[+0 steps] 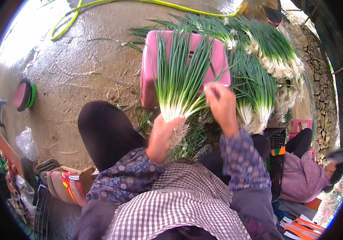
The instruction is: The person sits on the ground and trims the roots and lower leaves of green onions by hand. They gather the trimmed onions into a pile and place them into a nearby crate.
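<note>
My left hand [163, 135] grips a fanned bunch of spring onions [179, 81] around its white stems, with the pale roots hanging below the thumb. The green leaves reach up over a pink upturned plastic tub or stool [149, 75]. At the bunch's right edge, my right hand [221, 103] is blurred, its fingertips pinched on what looks like a spring onion leaf [224, 73] that sticks out past them. Loose green trimmings [197, 139] lie on the ground below, between my knees.
More bunches of spring onions [258, 99] lie on the right. A yellow-green hose [159, 3] crosses the wet concrete floor [105, 60]. At the right sits another person [302, 177], beside a black plastic crate [276, 168]. A padded stool [24, 94] and a clear plastic bag [27, 144] are at left.
</note>
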{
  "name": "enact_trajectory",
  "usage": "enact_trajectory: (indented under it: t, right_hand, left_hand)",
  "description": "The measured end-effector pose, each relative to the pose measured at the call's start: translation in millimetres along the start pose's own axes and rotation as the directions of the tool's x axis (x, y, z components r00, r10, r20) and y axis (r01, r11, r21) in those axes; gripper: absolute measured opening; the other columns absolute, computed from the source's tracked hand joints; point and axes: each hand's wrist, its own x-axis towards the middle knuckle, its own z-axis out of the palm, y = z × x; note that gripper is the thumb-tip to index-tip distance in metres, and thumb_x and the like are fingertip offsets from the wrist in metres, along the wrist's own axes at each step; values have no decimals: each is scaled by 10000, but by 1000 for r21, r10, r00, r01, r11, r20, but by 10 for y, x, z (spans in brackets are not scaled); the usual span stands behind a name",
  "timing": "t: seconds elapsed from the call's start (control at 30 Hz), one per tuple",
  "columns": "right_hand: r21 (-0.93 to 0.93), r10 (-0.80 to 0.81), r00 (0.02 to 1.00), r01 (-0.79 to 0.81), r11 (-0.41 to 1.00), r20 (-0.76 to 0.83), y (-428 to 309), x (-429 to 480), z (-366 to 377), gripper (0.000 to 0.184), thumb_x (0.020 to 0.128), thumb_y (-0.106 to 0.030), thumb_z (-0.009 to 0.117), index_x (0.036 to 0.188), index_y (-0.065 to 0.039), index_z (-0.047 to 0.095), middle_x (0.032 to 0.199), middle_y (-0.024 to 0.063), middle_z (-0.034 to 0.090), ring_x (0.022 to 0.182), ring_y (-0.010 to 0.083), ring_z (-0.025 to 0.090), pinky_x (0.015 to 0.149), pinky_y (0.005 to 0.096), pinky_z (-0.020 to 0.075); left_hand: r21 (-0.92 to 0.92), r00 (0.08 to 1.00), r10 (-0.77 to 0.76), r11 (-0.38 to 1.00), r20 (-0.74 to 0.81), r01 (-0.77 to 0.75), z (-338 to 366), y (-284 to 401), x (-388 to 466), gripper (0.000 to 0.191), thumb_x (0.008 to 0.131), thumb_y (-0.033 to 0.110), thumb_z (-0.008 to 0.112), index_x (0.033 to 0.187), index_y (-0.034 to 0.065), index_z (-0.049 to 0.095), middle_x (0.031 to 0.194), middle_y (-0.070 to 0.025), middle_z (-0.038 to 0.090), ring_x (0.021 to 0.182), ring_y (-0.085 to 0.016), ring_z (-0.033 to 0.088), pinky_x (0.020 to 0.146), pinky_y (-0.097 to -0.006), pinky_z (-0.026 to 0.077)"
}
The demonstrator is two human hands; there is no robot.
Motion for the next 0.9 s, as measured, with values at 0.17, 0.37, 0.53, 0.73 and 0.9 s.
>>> enact_trajectory:
  t: [0.17,0.37,0.53,0.73,0.9]
  right_hand:
    - [-207,-196,981,192,959,1,469,1273,190,230,860,-127,615,1066,-31,649,916,122,623,732,225,633,697,322,502]
    - [-464,-199,973,230,855,115,695,1444,124,121,811,-148,653,860,-37,645,851,146,592,816,333,598,739,404,482]
    - [-642,-298,948,161,749,-110,819,1214,-210,73,870,-163,569,900,-100,591,945,91,572,816,338,601,728,404,507]
    - [-497,-199,980,163,852,-19,707,230,-797,94,899,-114,541,871,-27,562,847,142,542,786,315,570,701,395,457]
    - [-570,323,643,218,792,695,389,-982,-506,140,781,-177,598,778,-48,652,843,179,637,801,376,633,691,468,524]
  left_hand:
    - [-51,999,-30,998,27,32,-2,37,-21,319,888,100,625,1180,-11,559,1027,-52,643,842,-100,609,723,-238,496]
    - [-141,997,-33,990,-67,24,31,17,-36,275,900,108,601,1149,-6,578,980,-70,667,763,-124,641,635,-252,517]
    - [-151,996,-71,987,-50,63,-14,-10,-27,265,906,76,581,1157,-6,559,998,-80,661,773,-121,634,643,-246,519]
    - [-187,996,-30,982,-87,13,-16,-44,-15,227,930,100,569,1125,-11,603,962,-106,694,715,-154,674,526,-243,524]
    - [-263,998,-7,965,-58,-9,-26,-61,6,233,951,116,544,1138,-12,598,978,-117,691,714,-162,677,547,-246,541]
